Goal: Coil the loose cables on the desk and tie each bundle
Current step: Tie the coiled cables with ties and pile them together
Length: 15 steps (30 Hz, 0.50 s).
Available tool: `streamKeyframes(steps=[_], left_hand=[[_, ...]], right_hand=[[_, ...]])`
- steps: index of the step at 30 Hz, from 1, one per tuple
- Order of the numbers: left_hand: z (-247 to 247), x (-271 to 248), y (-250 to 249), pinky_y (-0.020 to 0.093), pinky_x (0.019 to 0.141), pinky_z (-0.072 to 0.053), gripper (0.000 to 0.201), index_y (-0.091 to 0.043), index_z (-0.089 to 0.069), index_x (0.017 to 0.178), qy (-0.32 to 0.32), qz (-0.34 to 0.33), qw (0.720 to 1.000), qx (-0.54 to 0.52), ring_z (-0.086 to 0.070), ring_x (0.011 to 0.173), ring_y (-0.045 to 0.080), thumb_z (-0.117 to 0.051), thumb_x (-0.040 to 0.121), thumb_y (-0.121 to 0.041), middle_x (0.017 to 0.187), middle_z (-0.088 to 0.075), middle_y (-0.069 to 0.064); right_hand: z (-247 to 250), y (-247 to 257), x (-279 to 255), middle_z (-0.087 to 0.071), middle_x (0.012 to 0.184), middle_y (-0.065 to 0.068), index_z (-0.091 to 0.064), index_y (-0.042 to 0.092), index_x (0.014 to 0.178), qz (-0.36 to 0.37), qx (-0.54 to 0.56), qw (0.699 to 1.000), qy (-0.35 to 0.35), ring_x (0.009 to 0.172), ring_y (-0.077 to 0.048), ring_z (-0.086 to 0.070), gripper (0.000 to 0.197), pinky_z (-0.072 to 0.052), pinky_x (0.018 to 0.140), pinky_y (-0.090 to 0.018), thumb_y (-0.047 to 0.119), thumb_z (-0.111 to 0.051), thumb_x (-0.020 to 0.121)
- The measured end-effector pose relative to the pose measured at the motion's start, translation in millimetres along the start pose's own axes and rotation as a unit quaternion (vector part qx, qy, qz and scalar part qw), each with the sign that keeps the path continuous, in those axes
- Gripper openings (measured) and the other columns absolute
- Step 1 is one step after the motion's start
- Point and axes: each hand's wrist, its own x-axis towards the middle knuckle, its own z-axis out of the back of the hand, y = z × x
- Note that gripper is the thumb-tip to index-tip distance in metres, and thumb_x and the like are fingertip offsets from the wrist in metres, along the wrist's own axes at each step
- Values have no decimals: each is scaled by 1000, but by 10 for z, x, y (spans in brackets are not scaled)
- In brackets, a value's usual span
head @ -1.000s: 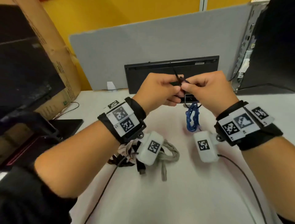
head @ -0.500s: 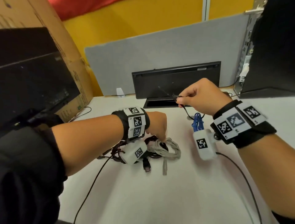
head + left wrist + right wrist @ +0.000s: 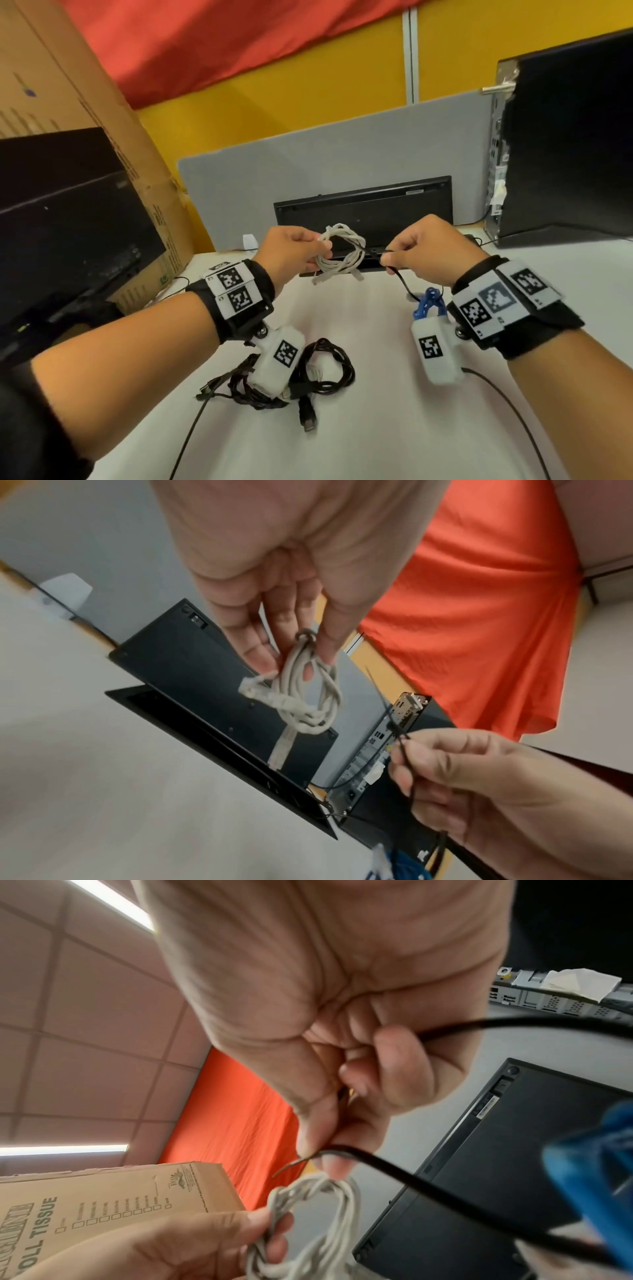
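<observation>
My left hand (image 3: 308, 248) holds a coiled white network cable (image 3: 340, 253) up in the air above the desk, pinched at its left side; in the left wrist view the white cable (image 3: 308, 693) hangs from the fingers. My right hand (image 3: 394, 262) pinches a thin black cable tie (image 3: 400, 281) just right of the coil, its tip near the loop. The cable tie (image 3: 394, 723) and the right hand (image 3: 445, 772) also show in the left wrist view. A blue coiled cable (image 3: 430, 303) lies on the desk under my right wrist. Black coiled cables (image 3: 322, 370) lie below my left wrist.
A black keyboard (image 3: 363, 209) stands on edge against the grey partition (image 3: 308, 161). A black computer case (image 3: 565, 137) stands at the right, a dark monitor (image 3: 68, 212) and a cardboard box (image 3: 68, 85) at the left. The white desk (image 3: 376, 428) runs toward me.
My left hand picked the white coiled cable off the desk and raised it beside my right hand. The right hand still holds the cable tie. The head view tilted upward.
</observation>
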Motion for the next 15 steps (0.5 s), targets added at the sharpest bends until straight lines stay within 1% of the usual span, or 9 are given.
streamKeyframes(steps=[3, 5, 7, 9, 11, 13, 14, 15], left_hand=[[-71, -99, -77, 31, 77, -59, 5, -10, -71, 89, 11, -17, 999, -43, -74, 83, 21, -72, 85, -13, 82, -76, 7], [-152, -167, -127, 34, 79, -59, 10, -8, -70, 91, 34, -31, 998, -39, -74, 82, 20, -74, 83, -14, 83, -76, 7], [-251, -235, -158, 34, 77, -59, 17, -8, -69, 92, 59, -46, 997, -22, -74, 81, 20, -77, 80, -16, 83, -76, 7], [-351, -299, -165, 31, 73, -59, 23, -9, -67, 92, 74, -69, 995, -3, -74, 78, 19, -81, 76, -17, 81, -76, 6], [-444, -342, -152, 31, 73, -60, 24, -8, -67, 93, 77, -87, 993, -3, -74, 77, 20, -81, 75, -16, 80, -76, 6], [-522, -363, -143, 31, 73, -60, 22, -6, -69, 93, 64, -94, 993, -23, -74, 76, 20, -78, 79, -21, 81, -76, 8], [-556, -367, -143, 30, 71, -60, 21, -6, -69, 92, 52, -91, 993, -47, -73, 75, 20, -74, 83, -24, 80, -75, 8], [-583, -361, -139, 28, 69, -59, 21, -5, -67, 92, 37, -77, 993, -85, -73, 74, 21, -69, 88, -26, 80, -75, 9]], right_hand=[[-5, -15, 10, -50, 36, 14, -71, 19, 60, -1, -6, 1000, -6, 34, 8, -45, 27, -30, 48, -18, 21, -70, 86], [-22, -22, 20, -51, 42, 12, -71, 17, 61, 3, -5, 1000, -13, 36, 4, -46, 25, -31, 48, -18, 22, -71, 85], [-43, -19, 30, -55, 50, 6, -72, 14, 63, 10, -2, 1000, -20, 41, -2, -45, 23, -34, 50, -17, 23, -72, 85], [-58, -11, 38, -54, 53, 2, -72, 13, 63, 18, 2, 1000, -24, 47, -5, -44, 24, -37, 52, -20, 24, -72, 84], [-61, -5, 43, -53, 54, -1, -69, 8, 61, 29, 13, 999, -32, 50, -8, -44, 25, -39, 53, -23, 18, -70, 84], [-52, -19, 47, -48, 53, -5, -64, 3, 57, 41, 26, 998, -47, 51, -12, -41, 27, -38, 53, -25, 7, -65, 84], [-43, -31, 52, -49, 54, -8, -63, 1, 57, 43, 29, 997, -55, 51, -13, -42, 26, -38, 53, -26, 4, -63, 83], [-33, -47, 59, -49, 54, -8, -62, 1, 56, 43, 36, 996, -65, 51, -13, -43, 27, -39, 52, -25, 2, -61, 83]])
